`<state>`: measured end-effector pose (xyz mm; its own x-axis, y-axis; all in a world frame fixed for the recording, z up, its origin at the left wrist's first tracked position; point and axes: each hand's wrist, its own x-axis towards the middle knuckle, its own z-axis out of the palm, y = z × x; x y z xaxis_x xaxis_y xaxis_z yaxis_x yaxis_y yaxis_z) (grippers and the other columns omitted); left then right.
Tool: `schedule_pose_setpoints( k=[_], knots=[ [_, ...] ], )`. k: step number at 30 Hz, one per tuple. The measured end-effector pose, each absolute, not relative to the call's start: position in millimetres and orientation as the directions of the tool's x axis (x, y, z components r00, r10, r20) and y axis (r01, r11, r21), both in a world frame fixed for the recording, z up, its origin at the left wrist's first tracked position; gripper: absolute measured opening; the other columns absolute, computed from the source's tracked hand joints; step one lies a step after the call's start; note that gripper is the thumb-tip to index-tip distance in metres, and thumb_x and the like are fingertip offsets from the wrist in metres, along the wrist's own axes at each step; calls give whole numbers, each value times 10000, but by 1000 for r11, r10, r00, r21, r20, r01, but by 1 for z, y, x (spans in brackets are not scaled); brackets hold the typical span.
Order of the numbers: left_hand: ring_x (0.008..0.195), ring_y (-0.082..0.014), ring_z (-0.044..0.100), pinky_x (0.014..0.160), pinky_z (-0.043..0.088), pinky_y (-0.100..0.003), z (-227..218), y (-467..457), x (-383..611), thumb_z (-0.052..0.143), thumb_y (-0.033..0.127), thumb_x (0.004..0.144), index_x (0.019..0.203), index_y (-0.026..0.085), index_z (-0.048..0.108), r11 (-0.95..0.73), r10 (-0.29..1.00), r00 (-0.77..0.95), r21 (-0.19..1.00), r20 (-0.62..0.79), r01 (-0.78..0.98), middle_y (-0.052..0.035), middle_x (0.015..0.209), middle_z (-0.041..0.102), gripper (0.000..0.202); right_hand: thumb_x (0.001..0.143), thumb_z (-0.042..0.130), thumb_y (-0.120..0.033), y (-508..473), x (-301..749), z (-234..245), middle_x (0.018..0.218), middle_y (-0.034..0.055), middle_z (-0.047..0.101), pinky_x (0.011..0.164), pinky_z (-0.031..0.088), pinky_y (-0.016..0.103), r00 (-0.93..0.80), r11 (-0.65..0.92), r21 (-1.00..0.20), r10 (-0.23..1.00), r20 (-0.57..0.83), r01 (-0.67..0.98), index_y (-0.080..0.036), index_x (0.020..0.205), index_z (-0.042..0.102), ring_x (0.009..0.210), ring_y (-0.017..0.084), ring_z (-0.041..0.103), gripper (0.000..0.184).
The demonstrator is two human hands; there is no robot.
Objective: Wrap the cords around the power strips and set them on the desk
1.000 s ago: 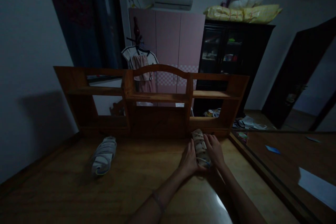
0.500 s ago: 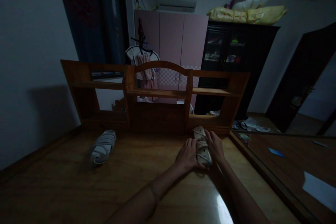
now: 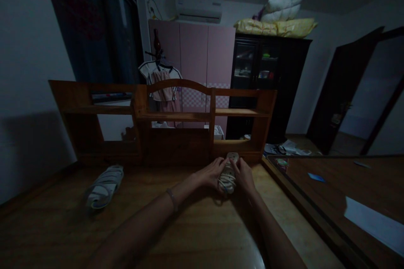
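Two hands, two power strips in view. Your left hand is partly closed along the left side of one power strip; your right hand is curled against its right side, fingertips near the far end. Between them the two hands have hold of this one strip, its pale cord wound round the body in several turns; the exact number cannot be read. It sits on the right half of the tabletop, near the shelf; whether its underside touches the wood cannot be told. One loop of cord shows below your left hand. The other strip, also wrapped in its cord, lies at the left of the tabletop, well apart from both hands. One bracelet on your left wrist. One wooden shelf, three bays, stands along the far edge. To the right, on a brown surface: one white sheet and one blue card.
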<state>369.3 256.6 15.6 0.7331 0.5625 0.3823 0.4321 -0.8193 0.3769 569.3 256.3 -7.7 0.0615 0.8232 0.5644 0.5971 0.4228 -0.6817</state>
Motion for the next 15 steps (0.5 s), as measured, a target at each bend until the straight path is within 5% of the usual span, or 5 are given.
schedule_pose_setpoints(
  k=[4,9,12,15],
  knots=[
    [1116,-299,532,994,440,-442,10,248,369,879,535,403,1351,208,416,-784,612,691,410,386,466,-104,1258,440,1104,780,663,-615,246,576,-1,937,96,565,829,476,410,-57,450,-675,853,520,585,-185,967,575,842,261,587,477],
    [1077,-314,541,956,445,-445,8,242,376,870,543,418,1266,182,492,-739,662,654,462,365,490,-101,1171,524,997,524,870,-506,233,595,5,1157,126,592,959,458,447,-279,519,-709,855,437,478,-185,1305,492,1105,318,570,925],
    [1173,-344,511,996,419,-460,7,242,375,880,533,404,1428,206,367,-712,680,652,516,337,476,-128,1295,517,1191,550,868,-462,233,596,7,1246,121,590,973,467,404,-342,533,-747,841,418,398,-182,1368,447,1143,293,569,963],
    [1340,-345,396,1072,368,-442,3,246,368,894,512,395,1552,238,47,-694,675,669,576,311,433,-156,1514,346,1459,694,786,-470,242,590,4,1256,98,605,932,500,378,-298,513,-788,854,427,340,-202,1409,417,1103,263,604,848]
  ],
)
